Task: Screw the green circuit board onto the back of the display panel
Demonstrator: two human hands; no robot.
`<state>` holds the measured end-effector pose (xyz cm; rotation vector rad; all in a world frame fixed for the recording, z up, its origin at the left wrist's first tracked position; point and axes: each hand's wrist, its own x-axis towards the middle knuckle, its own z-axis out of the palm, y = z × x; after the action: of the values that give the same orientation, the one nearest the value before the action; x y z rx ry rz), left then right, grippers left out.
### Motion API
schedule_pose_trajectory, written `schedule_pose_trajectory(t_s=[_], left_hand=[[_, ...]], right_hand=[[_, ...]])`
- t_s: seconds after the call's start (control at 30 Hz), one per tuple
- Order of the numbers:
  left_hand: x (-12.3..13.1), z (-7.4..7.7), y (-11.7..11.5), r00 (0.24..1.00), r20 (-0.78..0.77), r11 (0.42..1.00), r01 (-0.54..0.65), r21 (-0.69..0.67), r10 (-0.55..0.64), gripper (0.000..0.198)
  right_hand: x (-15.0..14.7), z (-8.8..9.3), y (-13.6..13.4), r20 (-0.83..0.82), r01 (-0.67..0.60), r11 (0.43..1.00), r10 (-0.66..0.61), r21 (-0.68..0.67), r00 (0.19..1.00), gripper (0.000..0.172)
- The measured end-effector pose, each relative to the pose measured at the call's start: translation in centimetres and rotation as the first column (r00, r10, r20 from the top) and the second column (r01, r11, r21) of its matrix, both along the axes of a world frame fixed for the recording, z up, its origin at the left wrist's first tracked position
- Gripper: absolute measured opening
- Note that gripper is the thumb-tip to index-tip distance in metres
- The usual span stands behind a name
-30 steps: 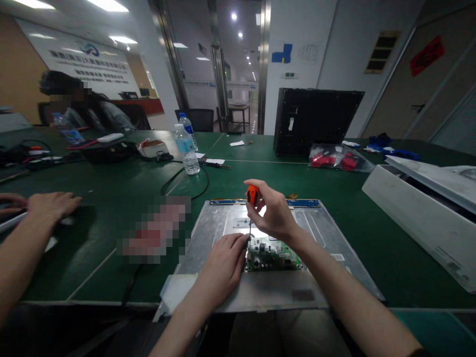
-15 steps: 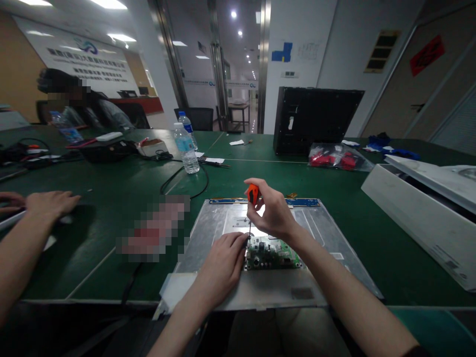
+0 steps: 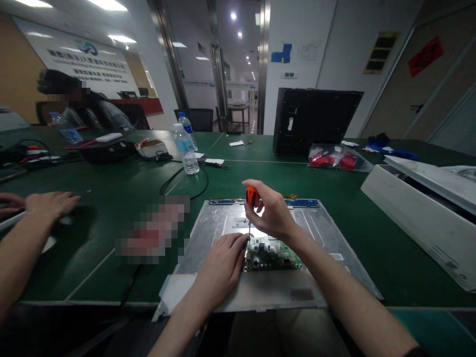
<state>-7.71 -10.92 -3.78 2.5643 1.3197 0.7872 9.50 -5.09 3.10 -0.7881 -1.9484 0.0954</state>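
While your right hand (image 3: 273, 210) grips the orange-and-black handle of a screwdriver (image 3: 252, 196) between thumb and fingers, its thin shaft points down to the far left corner of a green circuit board (image 3: 273, 255). Your left hand (image 3: 225, 258) lies along the board's left edge, fingertips beside the screwdriver's tip; you can't tell from this view whether they pinch anything. The board sits on a silvery metal panel (image 3: 208, 228), which lies flat at your edge of the dark green table (image 3: 230, 176), with a blue strip (image 3: 305, 203) along its far side.

Beyond the panel, to your left, you have a clear water bottle (image 3: 187, 151) with another bottle (image 3: 186, 121) just behind it, both upright. Ahead on your right stands a black housing (image 3: 316, 121), a clear bag (image 3: 334, 157) of red items in front of it; nearer you is a long white casing (image 3: 420, 223). At your far left, a co-worker's hand (image 3: 52, 206) rests low over the table, and another person (image 3: 100, 109) sits across it. Facing you are glass doors (image 3: 238, 94), with a lettered wall sign (image 3: 85, 64) to their left.
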Motion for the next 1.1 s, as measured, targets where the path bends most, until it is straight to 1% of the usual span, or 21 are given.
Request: schedule_pose_trajectory(t_s=[0.2, 0.4, 0.53, 0.6, 0.67, 0.77, 0.93, 1.0, 1.1], left_hand=[[0.01, 0.22, -0.17, 1.000, 0.005, 1.000, 0.000, -0.013, 0.000, 0.036], [0.14, 0.41, -0.22, 1.000, 0.015, 1.000, -0.001, -0.030, 0.002, 0.035], [0.10, 0.35, -0.20, 1.000, 0.012, 1.000, -0.002, -0.032, 0.002, 0.035], [0.06, 0.28, -0.19, 1.000, 0.005, 1.000, -0.004, -0.031, 0.004, 0.035], [0.02, 0.22, -0.18, 1.000, -0.001, 1.000, -0.003, -0.030, 0.003, 0.034], [0.00, 0.14, -0.13, 1.000, -0.002, 1.000, -0.001, -0.021, 0.001, 0.035], [0.07, 0.10, -0.07, 1.000, -0.009, 1.000, -0.002, -0.006, 0.002, 0.036], [0.10, 0.13, -0.07, 1.000, -0.008, 1.000, -0.004, -0.006, 0.004, 0.035], [0.12, 0.16, -0.07, 1.000, -0.006, 1.000, -0.004, -0.004, 0.004, 0.034]], right_hand=[[0.20, -0.25, 0.12, 0.045, 0.032, 0.999, -0.032, 0.008, 0.998, 0.037], [0.40, -0.23, 0.35, 0.101, 0.107, 0.994, -0.109, 0.030, 0.989, 0.045], [0.20, -0.21, 0.19, 0.064, 0.080, 0.996, -0.082, 0.029, 0.995, 0.047], [0.10, -0.23, 0.03, 0.027, 0.086, 0.996, -0.086, 0.012, 0.996, 0.046], [0.07, -0.23, -0.09, 0.010, 0.108, 0.994, -0.108, -0.003, 0.994, 0.041], [0.16, -0.21, -0.08, 0.042, 0.125, 0.992, -0.125, 0.005, 0.991, 0.037], [0.30, -0.30, 0.25, 0.101, 0.167, 0.986, -0.166, -0.003, 0.981, 0.050], [0.25, -0.32, 0.25, 0.097, 0.168, 0.986, -0.166, -0.013, 0.981, 0.051], [0.13, -0.23, 0.01, 0.076, 0.165, 0.986, -0.164, -0.013, 0.984, 0.048]])
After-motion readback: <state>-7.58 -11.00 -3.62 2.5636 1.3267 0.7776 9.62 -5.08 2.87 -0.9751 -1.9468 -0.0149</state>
